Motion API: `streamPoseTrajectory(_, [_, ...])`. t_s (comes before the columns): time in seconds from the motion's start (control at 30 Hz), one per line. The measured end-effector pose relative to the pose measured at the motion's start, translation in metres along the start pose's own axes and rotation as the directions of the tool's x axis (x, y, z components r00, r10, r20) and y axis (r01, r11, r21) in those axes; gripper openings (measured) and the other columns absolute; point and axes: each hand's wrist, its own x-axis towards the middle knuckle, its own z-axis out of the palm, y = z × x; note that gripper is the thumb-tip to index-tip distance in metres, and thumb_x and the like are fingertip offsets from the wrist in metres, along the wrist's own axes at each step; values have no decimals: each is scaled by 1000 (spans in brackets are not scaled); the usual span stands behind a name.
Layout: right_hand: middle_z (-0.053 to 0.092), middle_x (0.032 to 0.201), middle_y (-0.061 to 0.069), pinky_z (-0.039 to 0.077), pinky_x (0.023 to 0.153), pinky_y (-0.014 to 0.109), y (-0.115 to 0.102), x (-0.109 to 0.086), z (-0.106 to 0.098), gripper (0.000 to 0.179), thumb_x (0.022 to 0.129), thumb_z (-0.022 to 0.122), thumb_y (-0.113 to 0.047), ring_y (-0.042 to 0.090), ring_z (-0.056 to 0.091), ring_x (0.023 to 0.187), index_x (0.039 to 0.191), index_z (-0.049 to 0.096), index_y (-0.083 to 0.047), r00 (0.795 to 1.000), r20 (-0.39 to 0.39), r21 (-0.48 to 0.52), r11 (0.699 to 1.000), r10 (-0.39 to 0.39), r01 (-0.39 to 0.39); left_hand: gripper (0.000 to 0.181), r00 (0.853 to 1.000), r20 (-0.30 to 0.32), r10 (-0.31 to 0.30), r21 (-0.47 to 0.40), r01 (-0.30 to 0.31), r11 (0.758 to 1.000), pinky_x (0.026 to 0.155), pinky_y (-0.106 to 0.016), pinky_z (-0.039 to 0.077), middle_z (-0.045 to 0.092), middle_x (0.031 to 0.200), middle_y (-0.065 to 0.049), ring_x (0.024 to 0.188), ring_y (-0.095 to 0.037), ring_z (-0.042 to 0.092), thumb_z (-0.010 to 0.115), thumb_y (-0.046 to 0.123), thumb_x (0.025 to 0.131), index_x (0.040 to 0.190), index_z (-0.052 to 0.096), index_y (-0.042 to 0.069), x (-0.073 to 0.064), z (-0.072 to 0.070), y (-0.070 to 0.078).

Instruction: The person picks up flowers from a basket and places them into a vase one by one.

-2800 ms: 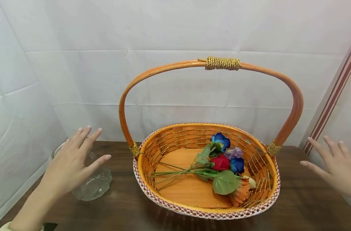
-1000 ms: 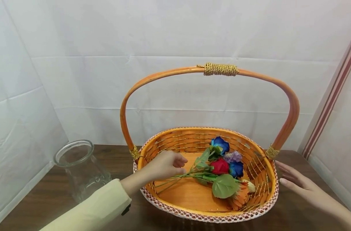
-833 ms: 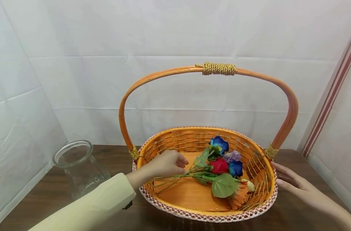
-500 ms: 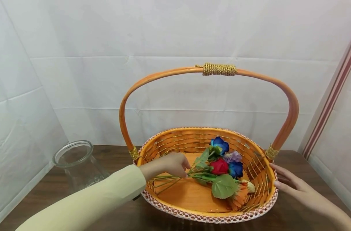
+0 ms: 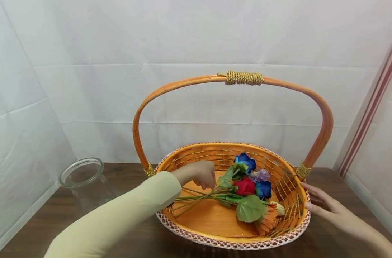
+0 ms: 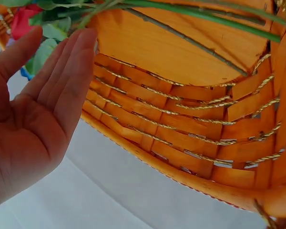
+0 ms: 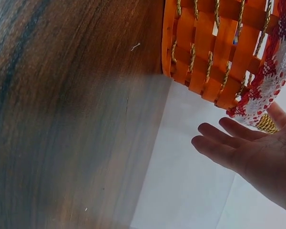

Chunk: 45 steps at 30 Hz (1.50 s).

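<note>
An orange woven basket [image 5: 215, 224] with a tall arched handle stands on the table. Inside it lies a bunch of flowers: a red rose [image 5: 245, 186], blue roses [image 5: 245, 162], a purple bloom and an orange daisy-like flower [image 5: 267, 219]. My left hand [image 5: 200, 173] reaches over the left rim, down by the flower stems [image 5: 199, 200]. From the left wrist its fingers [image 6: 62, 78] look straight, the tips right at the leaves and stems, the palm bare. My right hand [image 5: 328, 206] rests its fingertips at the basket's right rim, its fingers [image 7: 229, 138] loosely extended beside the lace edging.
A clear glass vase [image 5: 83, 175] with a wide mouth stands on the dark wooden table [image 5: 28, 229] left of the basket, partly hidden by my left sleeve. White cloth [image 5: 196, 36] hangs behind and on both sides. The basket handle [image 5: 326, 118] arches high above the flowers.
Both hands have come in from the sides. The left has gone into the basket and moved right along the stems, its wrist turning; the right has come to the rim. The flowers lie as before.
</note>
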Motion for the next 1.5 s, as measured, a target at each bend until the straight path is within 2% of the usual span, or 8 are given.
streamPoseTrajectory(0.17, [28,132,-28,47,79,21,1,0,-1,54,96,40,-5,-15,37,111,145,17,-8,1000,11,19,1000,-6,6,40,996,11,-94,60,93,994,40,-24,22,30,43,1,39,-10,22,65,10,84,49,45,11,11,6,8])
streamPoseTrajectory(0.37, [29,130,-30,47,78,21,2,2,-1,54,96,41,-5,-16,37,110,145,16,-5,1000,17,20,1000,2,-2,10,981,-9,-194,100,194,976,42,-25,31,47,50,-3,42,-13,39,69,10,80,82,61,5,18,11,10])
streamPoseTrajectory(0.5, [30,128,-30,48,77,21,2,2,-1,54,96,41,-6,-16,38,109,145,16,-6,1000,12,1,1000,7,-7,10,976,-4,-218,128,217,968,48,-25,41,56,57,-4,48,-14,51,71,11,79,84,66,4,19,15,10])
streamPoseTrajectory(0.63, [30,128,-30,48,77,21,1,2,-2,55,96,41,-5,-16,37,109,145,17,-6,1000,13,-5,1000,3,-3,7,977,-45,-208,154,213,965,57,-29,50,63,66,-5,61,-19,62,71,10,78,75,66,7,18,19,8])
streamPoseTrajectory(0.77, [30,129,-31,48,76,22,2,2,-3,55,96,42,-5,-16,38,109,145,17,-5,1000,15,-9,1000,1,-1,11,979,-80,-188,174,199,964,53,-27,50,64,62,-5,59,-18,63,68,7,80,69,66,7,19,20,6])
streamPoseTrajectory(1.03, [32,127,-30,49,76,23,6,4,-4,56,96,43,-5,-15,39,109,145,17,-7,999,24,11,999,33,-33,29,986,-102,-134,212,153,965,38,-23,29,57,49,-5,38,-12,42,62,1,80,53,58,9,17,11,6])
streamPoseTrajectory(1.23, [31,128,-32,47,77,21,5,6,-4,56,95,44,-4,-16,36,111,145,19,-8,999,38,-2,1000,9,-9,28,987,-145,-69,233,101,967,39,-23,25,52,45,-4,37,-11,35,59,-2,80,55,57,9,6,-2,12])
streamPoseTrajectory(1.5, [27,131,-29,45,80,20,-1,12,-8,54,97,41,-11,-21,31,109,146,18,-14,994,68,24,996,86,-88,35,984,-175,-21,313,76,947,38,-23,21,43,41,0,36,-10,30,57,-2,79,49,49,13,-9,-18,25])
